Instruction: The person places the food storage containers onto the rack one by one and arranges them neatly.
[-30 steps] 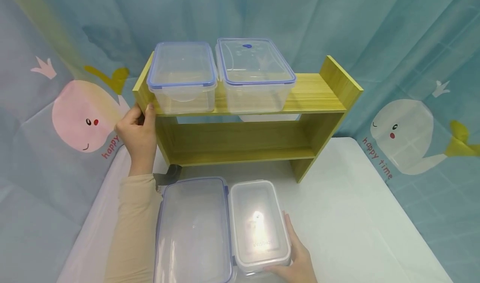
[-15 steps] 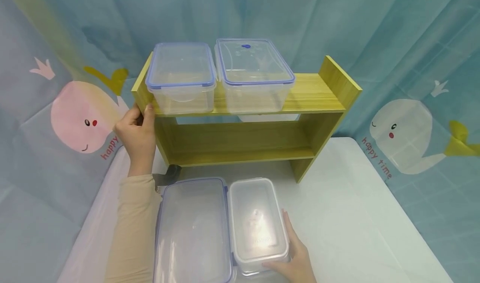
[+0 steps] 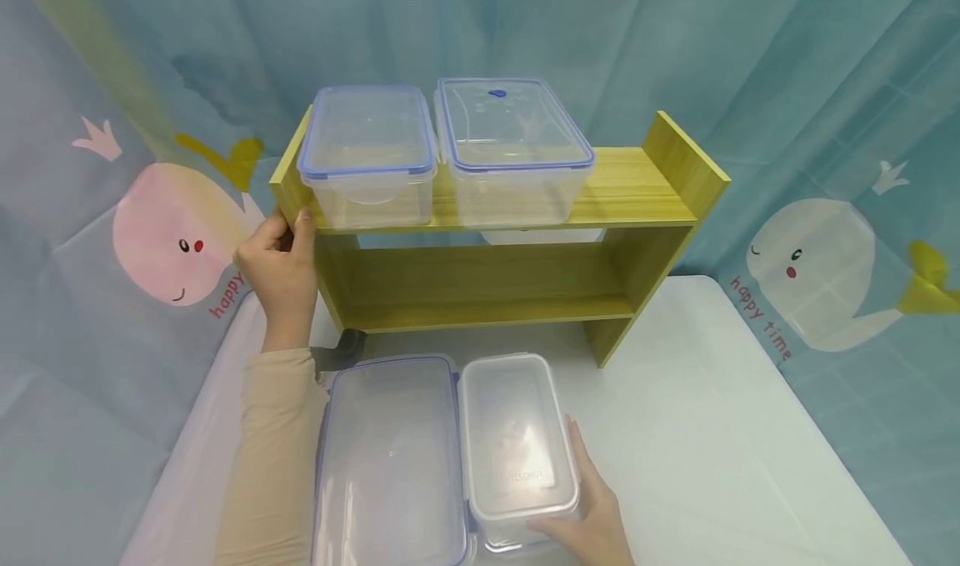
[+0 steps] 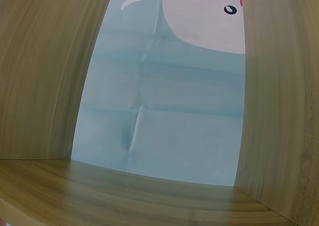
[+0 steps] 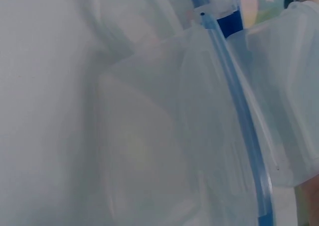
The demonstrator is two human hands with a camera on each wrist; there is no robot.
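In the head view, my left hand (image 3: 279, 266) grips the left side panel of a wooden two-tier shelf (image 3: 480, 291), fingers curled at the panel's edge. My right hand (image 3: 596, 520) holds a clear food container (image 3: 517, 441) with a whitish-rimmed lid by its near right corner, thumb in front and fingers along the right side. Just left of it lies a larger blue-rimmed food container (image 3: 393, 458). The right wrist view shows the held container (image 5: 284, 96) tilted beside a translucent box with a blue rim (image 5: 244, 116). Neither hand's fingers show in the wrist views.
On the upper shelf stand two clear lidded boxes, one at the left (image 3: 367, 149) and a taller one (image 3: 517, 149) beside it. A white table (image 3: 720, 433) lies beneath. Printed curtains (image 3: 787, 66) hang behind and at the sides.
The container in my right hand has risen slightly, and more of its front wall shows. My left hand keeps its grip on the shelf panel.
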